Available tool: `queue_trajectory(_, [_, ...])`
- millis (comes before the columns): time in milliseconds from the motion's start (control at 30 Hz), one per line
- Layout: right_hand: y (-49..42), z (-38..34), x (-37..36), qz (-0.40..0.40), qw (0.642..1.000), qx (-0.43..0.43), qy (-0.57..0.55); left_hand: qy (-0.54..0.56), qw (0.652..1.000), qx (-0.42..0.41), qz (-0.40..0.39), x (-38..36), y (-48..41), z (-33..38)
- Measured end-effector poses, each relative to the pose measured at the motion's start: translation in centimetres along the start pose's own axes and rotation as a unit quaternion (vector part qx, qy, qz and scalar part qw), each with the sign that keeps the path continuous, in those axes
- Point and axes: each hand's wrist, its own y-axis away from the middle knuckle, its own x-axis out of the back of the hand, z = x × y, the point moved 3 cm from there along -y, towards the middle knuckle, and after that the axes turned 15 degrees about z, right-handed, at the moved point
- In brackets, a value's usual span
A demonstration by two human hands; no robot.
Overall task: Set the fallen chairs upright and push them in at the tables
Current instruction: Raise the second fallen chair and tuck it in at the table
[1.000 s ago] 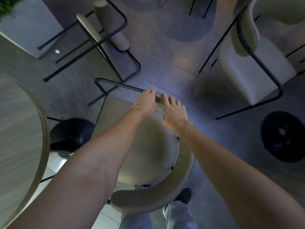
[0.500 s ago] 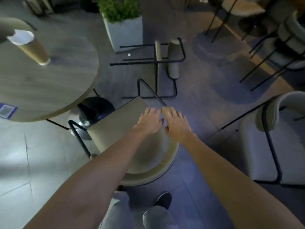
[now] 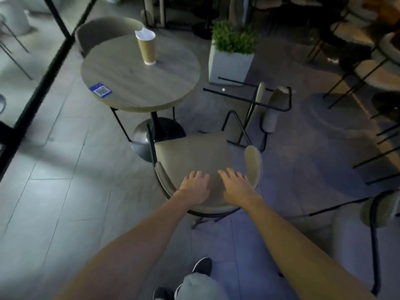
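Note:
A beige chair [image 3: 190, 152] with a curved backrest and black metal frame stands upright in front of me, facing the round wooden table [image 3: 138, 83]. My left hand [image 3: 194, 187] and my right hand [image 3: 236, 187] lie side by side on top of its backrest, fingers spread forward. A second beige chair [image 3: 268, 107] lies on its side on the floor to the right of the table, legs pointing left. A third chair [image 3: 101, 31] stands tucked in at the table's far side.
A paper cup [image 3: 147, 47] and a blue QR sticker [image 3: 100, 90] are on the table. A white planter [image 3: 229, 63] stands behind the fallen chair. Another upright chair [image 3: 376, 213] is at my right. More tables and chairs fill the far right.
The chair has come up from tilted to standing on its legs. My hands have shifted from the frame bar and seat to the top of the backrest. My view has lifted, bringing the table in.

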Motion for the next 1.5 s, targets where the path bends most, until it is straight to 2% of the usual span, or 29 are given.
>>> queue_trajectory(300, [3.3,0.9,-6.7,-0.104,0.993,0.049,0.008,-0.048,0.999,0.021,-0.012,-5.1,6.7,0.2])
queue_trajectory(433, [2.7,2.2,-7.9,-0.065,0.988,0.105,0.092,-0.078,0.996,0.047,-0.017,-7.0,6.4,1.4])
queue_trajectory(567, [1.9,3.9,-9.3,-0.052,0.982,0.120,0.133,-0.096,0.993,0.054,-0.042,-8.4,5.0,3.2])
queue_trajectory(633, [1.3,4.7,-9.8,-0.039,0.980,0.127,0.145,-0.109,0.991,0.068,-0.027,-8.9,4.6,3.8])
queue_trajectory(833, [0.0,5.5,-11.3,-0.002,0.980,0.155,0.122,-0.161,0.984,0.071,0.034,-10.1,4.9,4.2])
queue_trajectory(1200, [1.0,3.9,-11.4,-0.007,0.969,0.205,0.135,-0.169,0.979,0.105,0.034,-10.2,7.2,4.4])
queue_trajectory(1500, [2.4,-2.0,-10.8,-0.027,0.965,0.232,0.119,-0.175,0.976,0.123,0.038,-9.5,11.5,0.5])
